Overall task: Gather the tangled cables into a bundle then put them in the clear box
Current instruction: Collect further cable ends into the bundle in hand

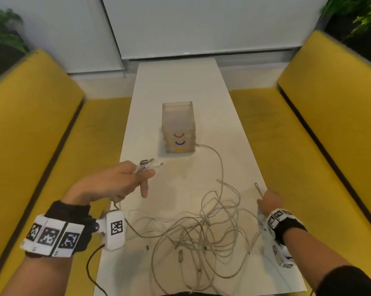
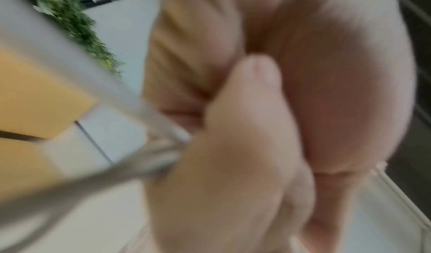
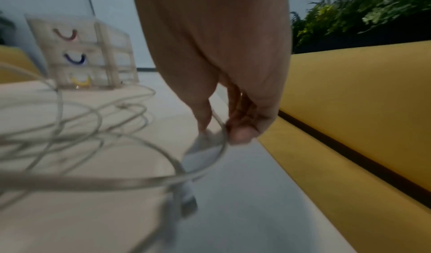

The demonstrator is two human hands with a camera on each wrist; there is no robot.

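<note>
On the long white worktop [image 1: 176, 86], the tangled cables [image 1: 203, 233] lie in loose overlapping loops toward 5 o'clock of the head view, nearest the person. The clear box [image 1: 178, 127], a small set of three stacked drawers with red, blue and yellow curved handles, stands upright at about 12 o'clock from the tangle, well apart from most of it; one strand runs up to its lower right corner and appears to touch it there. The left hand [image 1: 118, 180], at 9 o'clock, is raised above the worktop with its fingers curled, pinching a few cable ends [image 1: 148, 164] between thumb and fingers; their plugs stick out past the fingertips toward the box, and the index finger points downward. The left wrist view shows the thumb [image 2: 247, 120] pressed over pale strands, though it is blurred. The right hand [image 1: 269, 201], at 3 o'clock near the worktop's right edge, pinches a single cable between thumb and fingertips, its metal plug [image 1: 257, 186] pointing up and away; the right wrist view shows that strand [image 3: 217, 146] looping down from the fingertips [image 3: 242, 135]. Yellow benches [image 1: 41, 135] flank the worktop on both sides, with green plants [image 1: 3, 28] behind them.
</note>
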